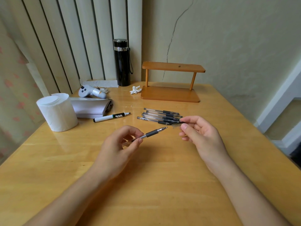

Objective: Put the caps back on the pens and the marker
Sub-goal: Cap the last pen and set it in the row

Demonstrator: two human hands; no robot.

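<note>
My left hand grips an uncapped gel pen with a black rubber grip, its metal tip pointing right and slightly up. A short gap to the right, my right hand pinches a clear pen cap with a dark clip between thumb and forefinger, its opening facing the pen tip. Just behind the cap, several clear gel pens lie side by side on the wooden table. A white marker with a black band lies uncapped to their left, tip pointing right.
A toilet paper roll stands at the left beside a stack of paper and a white controller. A black flask, a crumpled tissue and a small wooden shelf stand at the back.
</note>
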